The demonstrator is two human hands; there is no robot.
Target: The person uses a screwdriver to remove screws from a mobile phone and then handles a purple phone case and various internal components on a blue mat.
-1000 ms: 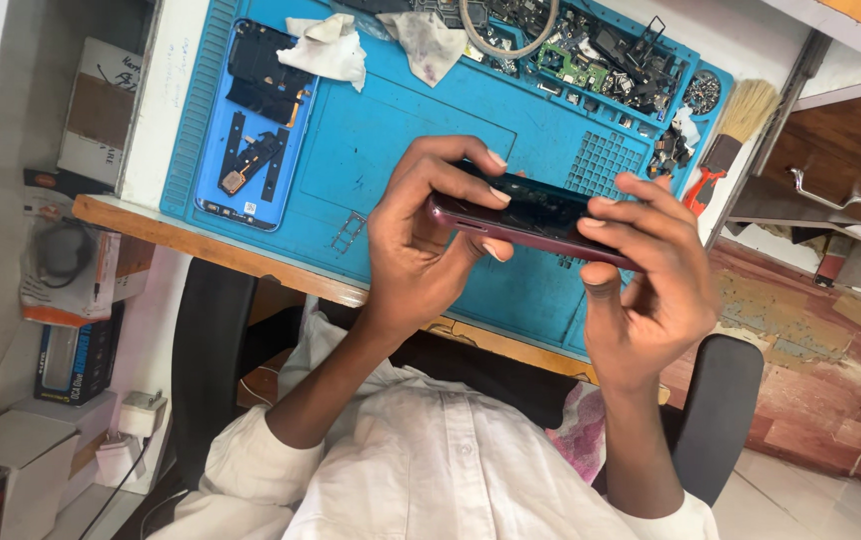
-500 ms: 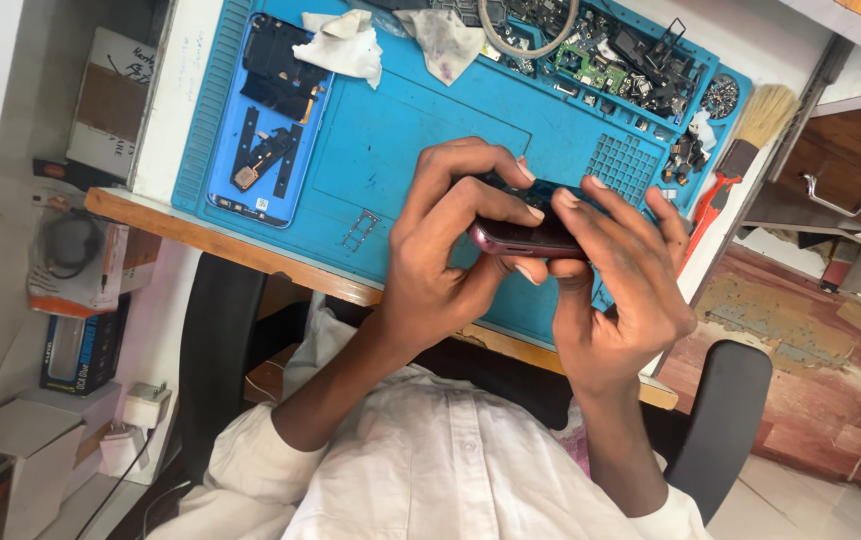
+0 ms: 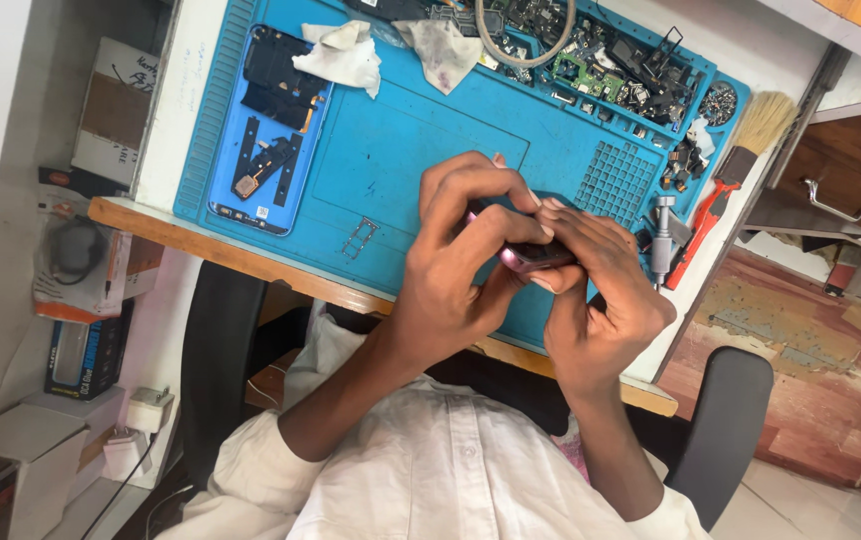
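Above a white-shirted lap, the left hand (image 3: 451, 270) and right hand (image 3: 601, 300) curl tightly around a slim, glossy pink-edged phone (image 3: 531, 258), held just over the near edge of a blue ribbed rubber mat (image 3: 401, 150). Beyond lie an opened blue phone shell (image 3: 269, 125), crumpled white cloths (image 3: 346, 55), loose circuit parts (image 3: 611, 70) and a bristle brush (image 3: 741, 150).

White button-front shirt (image 3: 451, 470), sleeves rolled to elbows; forearms, both hands bare.
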